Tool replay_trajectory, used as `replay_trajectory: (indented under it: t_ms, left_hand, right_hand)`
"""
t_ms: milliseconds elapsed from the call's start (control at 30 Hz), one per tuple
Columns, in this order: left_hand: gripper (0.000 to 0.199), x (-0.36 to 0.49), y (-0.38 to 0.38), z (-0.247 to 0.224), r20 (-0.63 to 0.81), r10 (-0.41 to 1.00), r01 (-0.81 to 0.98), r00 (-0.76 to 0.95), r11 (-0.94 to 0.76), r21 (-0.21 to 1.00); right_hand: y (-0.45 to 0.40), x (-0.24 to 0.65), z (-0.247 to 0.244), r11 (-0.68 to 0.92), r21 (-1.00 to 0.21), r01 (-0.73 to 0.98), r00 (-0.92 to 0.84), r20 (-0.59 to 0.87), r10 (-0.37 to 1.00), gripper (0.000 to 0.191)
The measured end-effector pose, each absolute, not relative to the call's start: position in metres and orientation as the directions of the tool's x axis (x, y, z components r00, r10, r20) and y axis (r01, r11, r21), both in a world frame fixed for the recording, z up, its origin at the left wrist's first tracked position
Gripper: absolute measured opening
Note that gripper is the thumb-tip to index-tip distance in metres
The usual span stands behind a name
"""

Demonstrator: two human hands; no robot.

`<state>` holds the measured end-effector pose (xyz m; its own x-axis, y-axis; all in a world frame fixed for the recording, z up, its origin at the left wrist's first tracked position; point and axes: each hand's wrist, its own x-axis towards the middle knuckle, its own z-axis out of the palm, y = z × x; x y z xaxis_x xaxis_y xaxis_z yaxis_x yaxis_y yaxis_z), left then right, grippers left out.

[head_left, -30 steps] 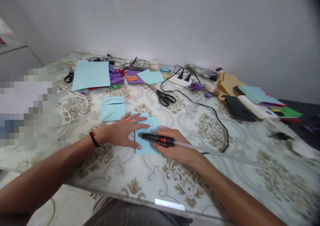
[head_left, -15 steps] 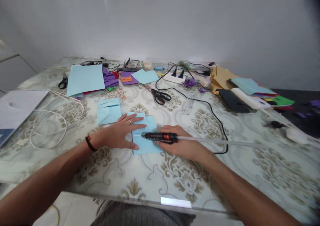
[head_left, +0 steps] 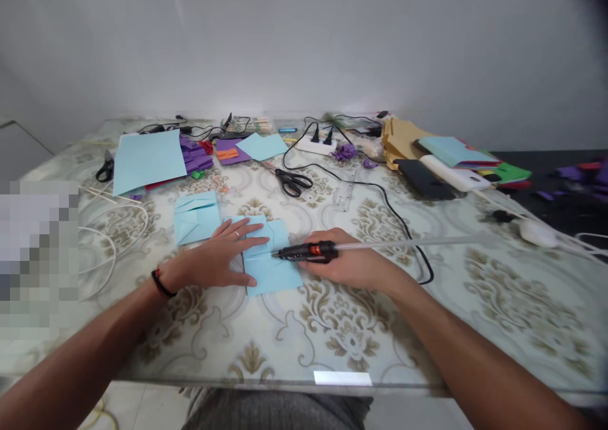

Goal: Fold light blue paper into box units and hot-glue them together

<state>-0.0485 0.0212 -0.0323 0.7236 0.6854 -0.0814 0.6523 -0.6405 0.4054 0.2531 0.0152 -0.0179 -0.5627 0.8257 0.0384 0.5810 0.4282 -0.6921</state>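
My right hand is wrapped round a black glue gun, with a long clear glue stick jutting out of its back to the right. Its nozzle points left, over or touching a folded light blue paper; contact cannot be made out. Spread flat, my left hand presses on the left side of that paper, fingers apart, thumb near its lower left edge. Just behind the left hand lies another folded light blue paper.
Black scissors and a clear ruler lie beyond my hands. A power strip feeds a black cord curving round at the right. Paper sheets lie back left; a phone lies at right.
The whole view has shifted slightly, so the table items appear further left. The nozzle sits a little further right on the paper. Both hands keep much the same pose.
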Motion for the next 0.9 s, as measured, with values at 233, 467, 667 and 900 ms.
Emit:
replay_trajectory:
  t_ms: [233,467,667,900]
  left_hand:
    - [0.080,-0.050,0.022,-0.035,-0.037,0.686,0.635,0.727,-0.651,0.416]
    - [0.083,-0.050,0.022,-0.034,-0.071,0.682,0.647,0.728,-0.649,0.399]
    - [0.083,-0.051,0.023,-0.036,-0.080,0.687,0.654,0.723,-0.642,0.399]
    - [0.083,-0.050,0.023,-0.033,-0.103,0.690,0.666,0.717,-0.633,0.395]
  right_hand:
    - [0.018,0.261,-0.014,0.357,-0.715,0.602,-0.519,-0.010,0.854,0.016]
    - [0.022,0.272,-0.010,0.262,-0.683,0.682,-0.469,-0.133,0.873,0.020]
    - [0.023,0.274,0.000,0.192,-0.639,0.745,-0.425,-0.234,0.874,0.022]
    - [0.025,0.275,0.004,0.175,-0.594,0.785,-0.400,-0.271,0.876,0.022]
